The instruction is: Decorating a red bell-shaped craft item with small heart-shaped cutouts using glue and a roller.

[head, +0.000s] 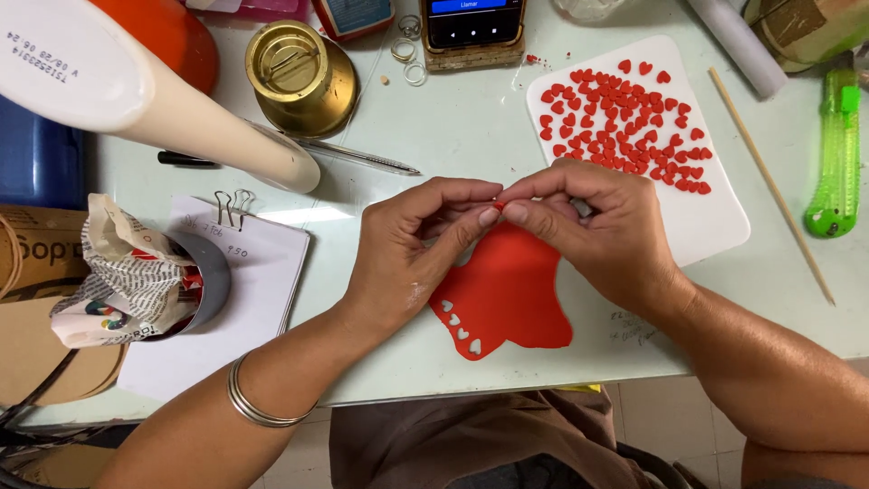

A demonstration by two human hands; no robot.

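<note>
A tiny red piece is pinched between the fingertips of the left hand and the right hand — both closed on it. Red sheet lies beneath the hands at 6 o'clock; cut hearts on the white board at 1 o'clock.

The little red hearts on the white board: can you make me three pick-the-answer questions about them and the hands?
1. Where is the pile of little red hearts? A on the white board B in the gold tin C on the notepad
2. What colour is the cutter? A blue B green C black
3. What are the left hand and right hand doing? A resting flat B pinching something tiny together C holding scissors

Answers: 1 A, hearts lie on it; 2 B, bright green body; 3 B, fingertips meet over the red sheet.
</note>
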